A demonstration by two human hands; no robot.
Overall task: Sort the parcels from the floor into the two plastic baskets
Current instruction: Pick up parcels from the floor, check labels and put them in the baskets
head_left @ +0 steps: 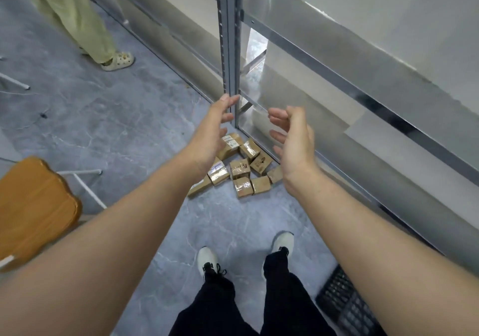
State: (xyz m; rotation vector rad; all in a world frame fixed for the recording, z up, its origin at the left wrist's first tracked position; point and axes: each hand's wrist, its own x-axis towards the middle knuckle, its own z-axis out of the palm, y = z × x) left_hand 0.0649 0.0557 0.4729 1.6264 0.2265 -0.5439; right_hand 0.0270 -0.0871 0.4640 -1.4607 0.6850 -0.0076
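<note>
Fingers (278, 114) on both hands are spread wide and hold nothing. My left hand (207, 133) and right hand (295, 141) hang in the air with palms facing each other, up above the parcels (239, 168).

The parcels are small brown cardboard boxes wrapped in shiny clear tape, and some have white labels. They lie in a messy bunch on the grey floor (116, 128), right by the foot of the metal rack post (229, 37).

I think each box is light and stiff, so one hand could lift it. The tape looks slippery, so I would pinch a box on two opposite flat sides. The boxes at the edge of the bunch look easiest to take first.

A black plastic basket (344, 307) peeks in low on my right; I see only that one. A wooden stool (33, 206) stands on my left. Another person's green trouser leg (77, 17) is well away.
</note>
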